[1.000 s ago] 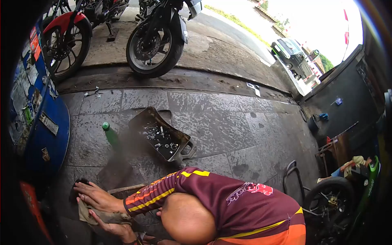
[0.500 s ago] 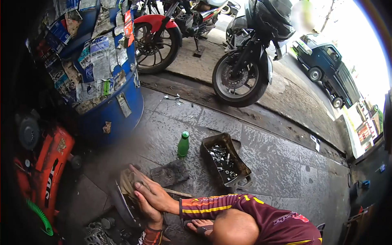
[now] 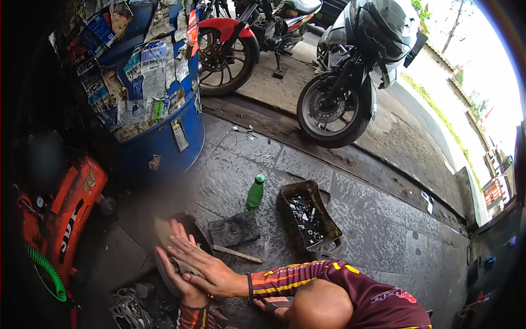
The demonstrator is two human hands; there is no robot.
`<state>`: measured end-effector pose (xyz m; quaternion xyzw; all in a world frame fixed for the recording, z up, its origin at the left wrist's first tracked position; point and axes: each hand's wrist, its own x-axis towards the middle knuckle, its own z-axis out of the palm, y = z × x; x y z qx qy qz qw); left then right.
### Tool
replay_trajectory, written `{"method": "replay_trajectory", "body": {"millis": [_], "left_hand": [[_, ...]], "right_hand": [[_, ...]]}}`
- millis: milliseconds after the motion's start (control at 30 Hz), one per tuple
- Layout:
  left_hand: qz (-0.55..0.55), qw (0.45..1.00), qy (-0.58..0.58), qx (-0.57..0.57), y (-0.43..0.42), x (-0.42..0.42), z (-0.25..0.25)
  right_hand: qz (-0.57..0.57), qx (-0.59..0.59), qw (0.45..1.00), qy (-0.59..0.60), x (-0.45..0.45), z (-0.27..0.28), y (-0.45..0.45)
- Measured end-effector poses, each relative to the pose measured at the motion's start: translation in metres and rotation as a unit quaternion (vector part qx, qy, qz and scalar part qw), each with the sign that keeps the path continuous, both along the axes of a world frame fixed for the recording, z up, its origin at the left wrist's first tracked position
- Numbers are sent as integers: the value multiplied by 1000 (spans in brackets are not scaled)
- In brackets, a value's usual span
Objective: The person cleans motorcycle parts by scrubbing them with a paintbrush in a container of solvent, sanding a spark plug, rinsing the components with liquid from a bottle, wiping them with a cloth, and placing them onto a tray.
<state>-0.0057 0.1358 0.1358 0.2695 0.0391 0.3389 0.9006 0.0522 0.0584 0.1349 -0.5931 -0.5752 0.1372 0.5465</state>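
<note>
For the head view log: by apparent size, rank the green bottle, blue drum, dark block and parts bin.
Largest to smallest:
1. Blue drum, even cut off at the top
2. Parts bin
3. Dark block
4. Green bottle

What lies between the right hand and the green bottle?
In the head view, one end of a stick, then a dark block, lie between the right hand and the bottle.

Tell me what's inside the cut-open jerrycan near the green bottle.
The jerrycan holds loose bolts, small metal rings and a pale scrap. Whatever lies beneath them is covered and can't be seen.
</note>
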Motion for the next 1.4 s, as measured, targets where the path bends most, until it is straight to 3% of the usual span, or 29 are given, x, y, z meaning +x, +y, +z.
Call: {"method": "replay_trajectory", "body": {"millis": [33, 133, 167, 233, 267, 333, 433, 600, 667, 700, 767, 833, 900, 933, 967, 1000, 1167, 1267, 1300, 1400], "left_hand": [[-7, 998, -49, -36, 10, 1, 4], [36, 997, 56, 26, -9, 1, 1], [54, 990, 123, 39, -21, -1, -6], [117, 955, 153, 226, -43, 6, -15], [111, 927, 164, 318, -39, 8, -19], [59, 905, 164, 389, -30, 6, -12], [34, 939, 137, 313, -26, 6, -4], [62, 989, 121, 54, -26, 10, -1], [35, 992, 88, -81, -22, 9, -13], [37, 992, 89, -81, -18, 6, -21], [-2, 980, 71, -185, -10, 0, -34], [6, 986, 57, -159, -4, -4, -25], [8, 980, 19, -197, 3, -7, -14], [22, 981, 44, -189, 5, -6, -11], [27, 981, 44, -186, 4, -7, -11], [19, 982, 55, -179, 2, -9, -13], [69, 972, 176, -140, -7, -16, -24], [85, 971, 224, -12, -10, -8, -63], [86, 959, 267, 45, -8, -13, -49], [36, 970, 239, 8, -3, -17, -33]], "right_hand": [[10, 10, 999, -36, -4, 0, -2], [-19, 21, 999, -16, 9, 1, 1], [-46, 43, 996, 57, 13, 1, 5], [-84, -2, 983, 166, 30, -12, 12], [-72, 55, 939, 333, 35, -18, 18], [-107, 92, 881, 451, 37, -9, 13], [-126, 117, 896, 410, 38, 0, 7], [-187, 85, 868, 451, 21, 8, 5], [-217, 76, 875, 425, 19, 13, 4], [-249, 71, 880, 398, 19, 14, 4], [-201, 133, 852, 465, 23, 17, 5], [-220, 171, 847, 452, 28, 25, 5], [-109, 217, 892, 381, 23, 27, 0], [-79, 111, 969, 208, 30, 21, -6], [-45, 2, 999, 25, 36, 16, -9], [26, -130, 974, -181, 32, 28, 7], [18, -134, 969, -208, 26, 1, 10], [-21, -101, 975, -197, 28, -8, 16], [-40, -93, 973, -206, 22, -10, 16], [-81, -76, 962, -249, 15, -8, 18]]}}
